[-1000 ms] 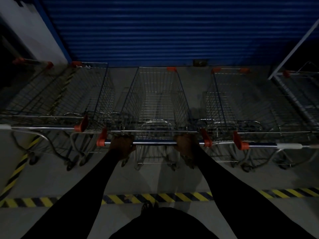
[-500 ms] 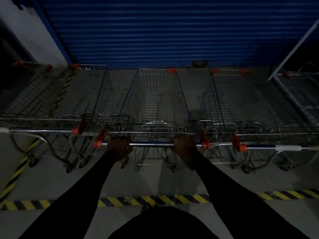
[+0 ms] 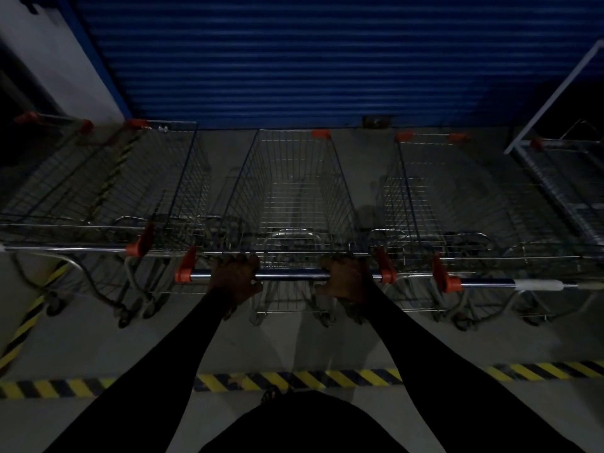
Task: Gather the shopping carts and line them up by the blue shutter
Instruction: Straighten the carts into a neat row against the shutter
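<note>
A wire shopping cart (image 3: 291,191) with orange corner caps stands in the middle, nose toward the blue shutter (image 3: 294,57). My left hand (image 3: 235,279) and my right hand (image 3: 346,279) both grip its handle bar (image 3: 287,275). A second cart (image 3: 130,191) is parked close on its left and a third cart (image 3: 457,204) close on its right, all facing the shutter in a row. The scene is dim.
A further cart (image 3: 568,178) sits at the far right under a white frame (image 3: 555,93). A white wall (image 3: 49,60) stands at the left. Yellow-black hazard tape (image 3: 294,380) crosses the floor near my feet and runs diagonally at the left (image 3: 26,325).
The middle cart's handle has drifted slightly left and away from me, its nose a little nearer the shutter. Both hands stay on the bar.
</note>
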Demonstrator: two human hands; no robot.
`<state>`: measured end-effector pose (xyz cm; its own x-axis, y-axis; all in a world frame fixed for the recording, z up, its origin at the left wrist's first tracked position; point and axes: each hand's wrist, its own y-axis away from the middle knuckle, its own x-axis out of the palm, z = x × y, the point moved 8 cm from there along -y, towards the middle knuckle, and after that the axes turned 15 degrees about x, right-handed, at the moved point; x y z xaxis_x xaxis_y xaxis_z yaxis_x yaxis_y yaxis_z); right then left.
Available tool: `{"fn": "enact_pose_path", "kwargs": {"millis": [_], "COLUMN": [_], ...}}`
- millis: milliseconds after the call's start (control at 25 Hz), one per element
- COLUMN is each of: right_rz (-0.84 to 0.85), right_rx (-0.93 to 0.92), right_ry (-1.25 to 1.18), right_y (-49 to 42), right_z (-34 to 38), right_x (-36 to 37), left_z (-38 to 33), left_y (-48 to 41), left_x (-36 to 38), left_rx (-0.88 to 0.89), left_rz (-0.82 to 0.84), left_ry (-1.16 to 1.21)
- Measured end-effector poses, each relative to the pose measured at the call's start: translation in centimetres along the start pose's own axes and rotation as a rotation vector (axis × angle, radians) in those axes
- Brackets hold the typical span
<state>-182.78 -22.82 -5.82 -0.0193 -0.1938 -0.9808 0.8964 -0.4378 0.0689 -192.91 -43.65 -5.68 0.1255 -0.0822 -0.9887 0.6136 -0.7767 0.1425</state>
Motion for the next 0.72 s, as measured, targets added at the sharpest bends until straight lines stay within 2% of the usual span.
{"fn": "enact_pose_path", "kwargs": {"millis": [120,240,360,480,600,720], "right_rz": [0.03,0.031,0.049,0.039,-0.058,-0.062], "right_rx": [-0.021,-0.006,-0.02,-0.023,-0.043,-0.018], "right_ry": [0.002,0.103,0.211,0.209,0.205,0.312], "right_y": [-0.5,-0.8,-1.1,-1.6,-1.8,-2.6], "right_z": [-0.9,-2.4,-3.6,-4.0,-3.5,-3.4], "right_x": [-0.2,0.1,1.4,1.2,0.3,0.6], "left_z": [-1.0,-2.0,-2.2,-2.3,-2.2,-1.5], "left_y": [-0.3,-0.7,-1.5,-2.3,-2.9,-3.7], "left_x": [-0.2,-0.4,0.3,0.5,0.6,0.4], "left_rx": [0.048,0.131,0.083,0.084,0.094,0.083], "left_rz": [-0.014,-0.086,0.036,0.031,0.03,0.023], "left_ry": [-0.038,-0.068,-0.093,-0.1,-0.146,-0.175]}}
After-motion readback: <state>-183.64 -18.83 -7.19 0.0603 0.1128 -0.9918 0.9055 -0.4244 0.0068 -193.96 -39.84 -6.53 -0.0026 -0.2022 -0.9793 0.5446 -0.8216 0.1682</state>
